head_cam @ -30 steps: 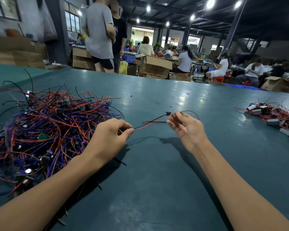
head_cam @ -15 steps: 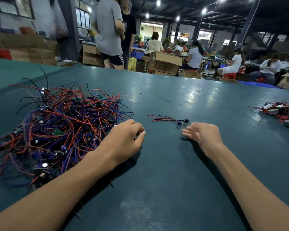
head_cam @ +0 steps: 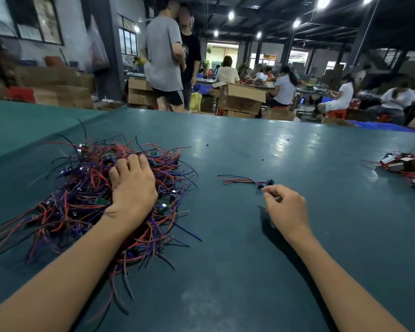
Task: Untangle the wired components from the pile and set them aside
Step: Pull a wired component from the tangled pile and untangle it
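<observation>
A tangled pile of red, blue and black wired components (head_cam: 82, 200) lies on the left of the green table (head_cam: 225, 271). My left hand (head_cam: 132, 185) rests on top of the pile, its fingers curled down into the wires with the tips hidden among them. One separated wired component (head_cam: 240, 180), red and black leads with small black parts at the end, lies alone on the table right of the pile. My right hand (head_cam: 285, 207) hovers just in front of that component's end, fingers loosely curled, holding nothing I can see.
A second heap of wired parts with silver boxes (head_cam: 403, 165) sits at the table's far right edge. Beyond the table's far edge stand two people (head_cam: 168, 58) and cardboard boxes (head_cam: 242, 99); seated workers fill the background.
The separated component went from being held between both hands to lying on the table. My left hand moved left onto the pile. My right hand drew back a little and curled its fingers.
</observation>
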{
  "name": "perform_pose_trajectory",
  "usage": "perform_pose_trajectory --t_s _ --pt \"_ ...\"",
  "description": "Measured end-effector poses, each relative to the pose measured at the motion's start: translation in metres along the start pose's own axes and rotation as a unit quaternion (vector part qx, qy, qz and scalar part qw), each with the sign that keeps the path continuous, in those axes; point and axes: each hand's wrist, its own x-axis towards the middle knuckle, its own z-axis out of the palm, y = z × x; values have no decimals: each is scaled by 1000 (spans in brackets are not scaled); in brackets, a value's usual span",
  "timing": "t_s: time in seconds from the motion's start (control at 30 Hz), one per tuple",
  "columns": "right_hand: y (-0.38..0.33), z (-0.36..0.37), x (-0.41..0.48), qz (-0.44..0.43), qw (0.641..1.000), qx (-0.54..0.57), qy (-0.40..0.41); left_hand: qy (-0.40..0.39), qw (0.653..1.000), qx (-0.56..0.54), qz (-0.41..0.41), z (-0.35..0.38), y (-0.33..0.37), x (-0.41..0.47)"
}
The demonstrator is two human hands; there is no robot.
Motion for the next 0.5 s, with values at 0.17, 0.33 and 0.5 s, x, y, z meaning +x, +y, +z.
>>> perform_pose_trajectory --t_s 0.17,0.33,0.5 --pt "2 -1 1 2 1000 3 -20 55 996 -50 53 21 -28 23" --pt "2 0 7 17 999 -11 -27 85 983 -124 107 27 -48 35" --pt "2 1 8 27 999 -14 -27 62 986 -65 140 9 -32 29"
